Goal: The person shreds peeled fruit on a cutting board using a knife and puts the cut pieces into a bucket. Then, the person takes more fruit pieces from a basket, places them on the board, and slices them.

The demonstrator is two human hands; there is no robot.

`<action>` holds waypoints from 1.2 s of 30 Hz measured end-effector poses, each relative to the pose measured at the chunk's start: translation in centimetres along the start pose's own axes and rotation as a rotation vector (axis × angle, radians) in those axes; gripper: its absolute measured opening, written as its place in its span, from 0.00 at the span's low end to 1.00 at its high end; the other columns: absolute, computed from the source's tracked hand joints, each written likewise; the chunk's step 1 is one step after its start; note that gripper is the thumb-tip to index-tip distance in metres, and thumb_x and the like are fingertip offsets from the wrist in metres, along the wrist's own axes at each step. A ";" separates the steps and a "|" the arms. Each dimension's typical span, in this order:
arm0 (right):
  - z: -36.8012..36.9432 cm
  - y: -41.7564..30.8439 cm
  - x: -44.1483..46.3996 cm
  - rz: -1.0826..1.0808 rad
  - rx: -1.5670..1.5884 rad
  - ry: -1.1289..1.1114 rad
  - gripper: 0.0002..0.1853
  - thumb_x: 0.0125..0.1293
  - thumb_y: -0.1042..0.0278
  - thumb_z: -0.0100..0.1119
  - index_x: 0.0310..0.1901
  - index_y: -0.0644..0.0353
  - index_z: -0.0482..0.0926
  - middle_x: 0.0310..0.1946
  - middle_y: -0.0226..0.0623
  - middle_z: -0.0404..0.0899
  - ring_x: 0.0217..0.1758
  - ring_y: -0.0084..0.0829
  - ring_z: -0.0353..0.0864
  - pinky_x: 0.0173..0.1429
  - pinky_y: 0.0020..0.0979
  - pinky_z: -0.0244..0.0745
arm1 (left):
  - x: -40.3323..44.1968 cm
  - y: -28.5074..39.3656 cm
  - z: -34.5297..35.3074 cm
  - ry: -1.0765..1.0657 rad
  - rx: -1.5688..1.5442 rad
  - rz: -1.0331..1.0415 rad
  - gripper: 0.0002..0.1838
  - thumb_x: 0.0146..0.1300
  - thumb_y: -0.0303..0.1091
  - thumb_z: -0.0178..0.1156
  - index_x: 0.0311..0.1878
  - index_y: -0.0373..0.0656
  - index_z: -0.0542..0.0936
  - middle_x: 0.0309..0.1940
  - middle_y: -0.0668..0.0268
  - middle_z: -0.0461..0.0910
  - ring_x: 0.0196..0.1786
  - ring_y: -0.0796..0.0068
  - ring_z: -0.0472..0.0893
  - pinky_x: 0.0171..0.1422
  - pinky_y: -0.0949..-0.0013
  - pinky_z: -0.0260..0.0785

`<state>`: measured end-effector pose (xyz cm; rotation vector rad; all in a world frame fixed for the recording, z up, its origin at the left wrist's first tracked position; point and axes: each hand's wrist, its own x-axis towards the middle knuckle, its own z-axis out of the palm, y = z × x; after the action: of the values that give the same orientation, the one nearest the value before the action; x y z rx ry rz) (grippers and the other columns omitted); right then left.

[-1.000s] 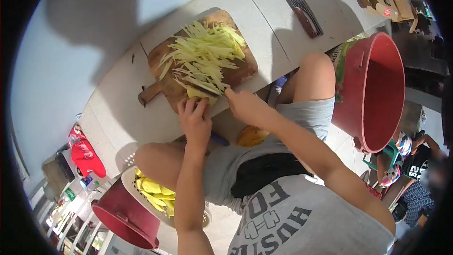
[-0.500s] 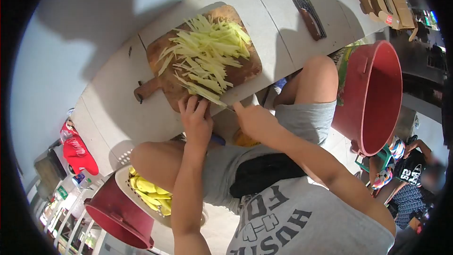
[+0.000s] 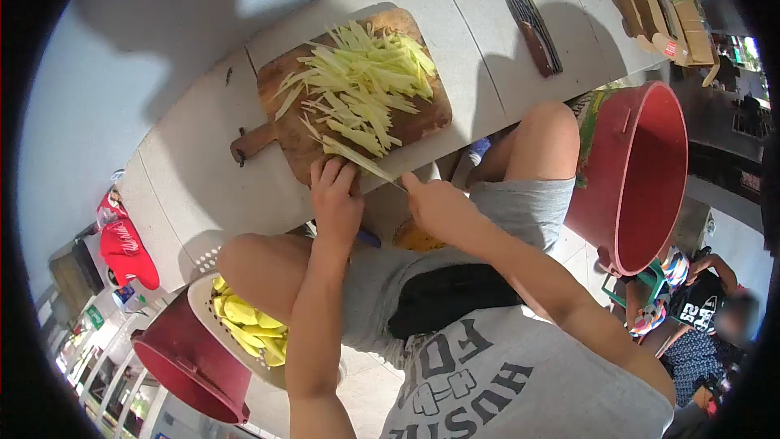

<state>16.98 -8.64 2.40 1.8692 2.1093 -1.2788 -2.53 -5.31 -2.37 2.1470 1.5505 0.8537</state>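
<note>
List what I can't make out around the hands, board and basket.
All in the head view:
Handle of the knife: hidden inside the right hand.
Whatever lies beneath the left hand: covered by it.
Middle of the board: buried under pale shreds.
Part of the basket: blocked by the left arm.

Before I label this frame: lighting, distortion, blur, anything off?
Head view: hard shadows on the wall and tabletop; fisheye bends the tabletop's far edge, black at the corners. Head view, centre: pale green shreds and cutting board look fairly sharp. Head view, far right: a background person has a blurred patch over the head.
</note>
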 end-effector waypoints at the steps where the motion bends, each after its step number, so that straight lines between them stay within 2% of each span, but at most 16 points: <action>1: 0.1 0.1 0.1 0.009 0.019 0.006 0.12 0.68 0.71 0.53 0.50 0.61 0.68 0.29 0.58 0.82 0.36 0.62 0.84 0.39 0.58 0.79 | 0.1 0.0 0.0 0.001 -0.009 0.007 0.15 0.49 0.14 0.65 0.42 0.38 0.84 0.45 0.59 0.82 0.54 0.49 0.77 0.58 0.53 0.73; 3: 1.0 0.4 1.3 0.014 0.038 0.009 0.12 0.68 0.71 0.54 0.51 0.61 0.68 0.29 0.58 0.82 0.36 0.62 0.84 0.39 0.58 0.79 | 0.4 -0.1 0.2 0.019 -0.011 0.015 0.15 0.49 0.15 0.65 0.42 0.38 0.84 0.44 0.59 0.82 0.53 0.49 0.77 0.58 0.53 0.74; 6: 2.9 0.6 4.3 -0.071 0.032 0.131 0.11 0.68 0.71 0.52 0.51 0.61 0.68 0.29 0.58 0.82 0.36 0.63 0.84 0.39 0.59 0.78 | 0.3 -0.1 -0.2 0.011 -0.004 0.015 0.14 0.50 0.16 0.66 0.41 0.38 0.84 0.43 0.59 0.82 0.53 0.49 0.78 0.57 0.53 0.73; 9: 3.3 0.3 4.5 -0.027 0.064 0.083 0.11 0.68 0.72 0.51 0.50 0.62 0.69 0.29 0.60 0.82 0.36 0.63 0.84 0.40 0.59 0.78 | 0.1 -0.2 -0.2 0.000 -0.011 0.002 0.13 0.51 0.17 0.67 0.41 0.38 0.84 0.42 0.58 0.82 0.53 0.48 0.78 0.58 0.52 0.73; 15: 1.6 1.5 5.4 -0.150 0.301 0.043 0.09 0.70 0.71 0.51 0.49 0.64 0.69 0.30 0.63 0.81 0.37 0.65 0.82 0.42 0.60 0.77 | -0.7 -0.2 0.1 0.072 0.020 -0.028 0.14 0.51 0.18 0.67 0.43 0.39 0.84 0.46 0.59 0.80 0.53 0.50 0.76 0.58 0.53 0.72; 18: 1.8 2.0 5.7 -0.255 0.261 0.132 0.12 0.71 0.70 0.54 0.51 0.65 0.69 0.29 0.62 0.80 0.35 0.66 0.80 0.43 0.61 0.74 | -0.9 0.0 -0.1 0.058 0.005 -0.033 0.16 0.50 0.18 0.68 0.44 0.41 0.84 0.47 0.59 0.80 0.53 0.51 0.76 0.58 0.53 0.71; 21: 1.8 1.6 6.0 -0.180 0.206 0.191 0.09 0.71 0.70 0.50 0.47 0.66 0.70 0.30 0.66 0.80 0.38 0.66 0.82 0.43 0.61 0.77 | -0.9 -0.2 -0.2 0.038 0.004 -0.038 0.18 0.48 0.18 0.69 0.45 0.41 0.84 0.48 0.59 0.80 0.54 0.50 0.75 0.59 0.53 0.71; 30: 1.3 1.7 5.3 -0.179 0.064 0.148 0.11 0.71 0.70 0.51 0.50 0.65 0.69 0.26 0.61 0.81 0.33 0.63 0.83 0.39 0.59 0.78 | 0.0 -1.0 0.3 0.058 -0.040 0.006 0.17 0.50 0.18 0.68 0.45 0.40 0.83 0.48 0.58 0.79 0.56 0.48 0.75 0.58 0.52 0.72; 32: 0.3 0.6 4.2 -0.094 -0.006 0.120 0.10 0.71 0.69 0.51 0.49 0.64 0.69 0.27 0.60 0.81 0.34 0.62 0.83 0.39 0.59 0.78 | 0.1 -1.1 0.0 0.044 -0.060 0.003 0.17 0.50 0.18 0.67 0.45 0.40 0.83 0.48 0.58 0.79 0.55 0.47 0.75 0.58 0.51 0.72; 36: 0.1 0.2 1.6 -0.181 -0.035 0.238 0.09 0.71 0.69 0.51 0.48 0.63 0.69 0.28 0.60 0.82 0.34 0.63 0.84 0.39 0.59 0.79 | 0.5 -0.9 -0.3 0.031 -0.066 0.009 0.18 0.49 0.18 0.67 0.45 0.40 0.82 0.49 0.58 0.79 0.54 0.45 0.74 0.57 0.50 0.72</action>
<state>16.72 -7.41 1.39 1.9403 2.4519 -1.0875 -3.30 -4.60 -2.53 2.1055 1.5064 0.9323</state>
